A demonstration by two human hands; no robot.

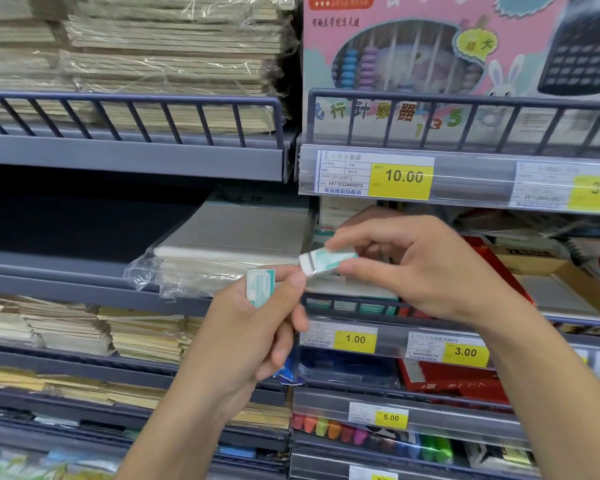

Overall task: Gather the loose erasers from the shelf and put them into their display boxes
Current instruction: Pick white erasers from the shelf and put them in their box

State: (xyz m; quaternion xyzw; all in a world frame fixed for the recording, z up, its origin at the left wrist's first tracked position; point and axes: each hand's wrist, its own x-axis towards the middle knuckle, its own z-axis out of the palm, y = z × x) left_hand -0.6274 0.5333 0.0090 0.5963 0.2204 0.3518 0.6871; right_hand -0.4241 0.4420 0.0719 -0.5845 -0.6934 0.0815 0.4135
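head view, nearest: left hand (253,327) pinches one eraser (260,287) upright; right hand (420,265) grips a second eraser (326,261) by its end. best to stack both in one hand, freeing the other for the shelf (357,301) behind. display boxes not clearly seen.

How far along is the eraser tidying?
Gathering is under way: the left hand grips one eraser, and the right hand pinches another in front of the shelves. Boxing is left; no eraser display box shows clearly, so nothing looks finished.
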